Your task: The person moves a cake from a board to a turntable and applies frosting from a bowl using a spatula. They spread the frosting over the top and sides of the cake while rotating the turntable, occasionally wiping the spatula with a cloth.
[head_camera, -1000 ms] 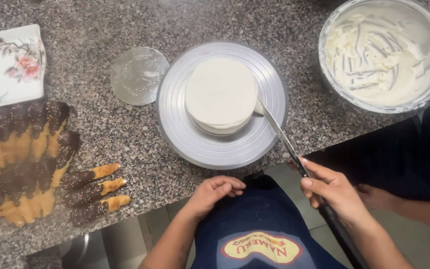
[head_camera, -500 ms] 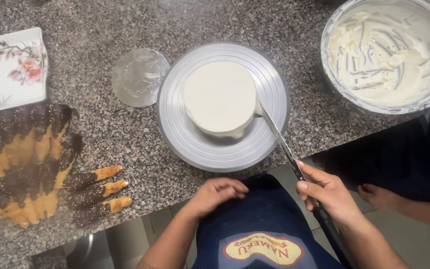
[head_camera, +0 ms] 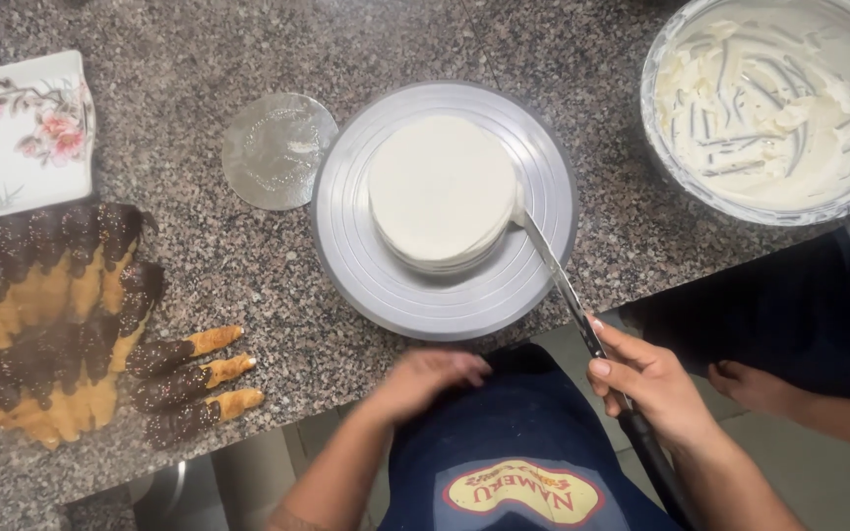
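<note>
So the right hand has its fingers wrapped around the handle of a long spatula, index finger laid along the top near the blade. The blade runs up and to the left, and its tip touches the right side of the cake, low down on the side where the cream is. The cake is round, white and smooth on top, and sits a bit above centre on a grey turntable with ring grooves.

The left hand holds nothing. Its fingers are loosely curled, resting at the counter edge just below the turntable, against a blue apron.

Top right there's a glass bowl full of white cream, streaked and swirled. Just left of the turntable lies a small silver cake board, flat on the speckled granite. Top left corner has a square plate with a flower print. Below that, a fan of chocolate-dipped biscuit sticks, with three loose ones lying side by side beside it, dark ends pointing left.

At the right edge, under the counter, someone's bare foot shows on the floor.
</note>
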